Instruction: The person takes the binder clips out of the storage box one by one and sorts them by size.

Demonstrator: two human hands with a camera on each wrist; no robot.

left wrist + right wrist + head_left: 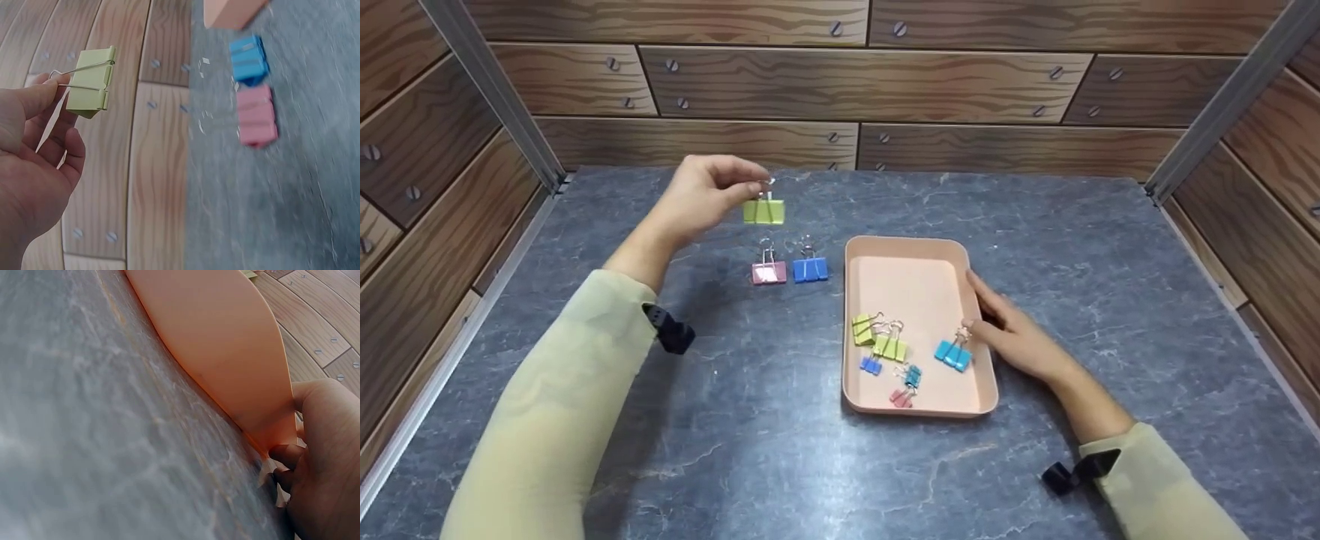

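My left hand (pixel 709 191) pinches the wire handles of a large yellow-green binder clip (pixel 764 212) between thumb and fingertips. In the left wrist view the clip (pixel 90 84) hangs up off the table, its jaw edge pointing away from the palm. Below it, a pink binder clip (pixel 769 273) and a blue binder clip (pixel 810 269) stand side by side on the table, handles up. My right hand (pixel 1020 341) grips the right wall of a peach tray (pixel 911 246), thumb over the rim and fingers outside. The right wrist view shows the tray's outer wall (pixel 225 343) in that grip.
Inside the tray lie two yellow-green clips (pixel 891 347), a small blue clip (pixel 871 365), a small teal clip (pixel 913 376), a small pink clip (pixel 901 398) and a larger light-blue clip (pixel 953 355) near the right thumb. Wood-patterned panels (pixel 862 82) enclose the marbled table (pixel 735 450).
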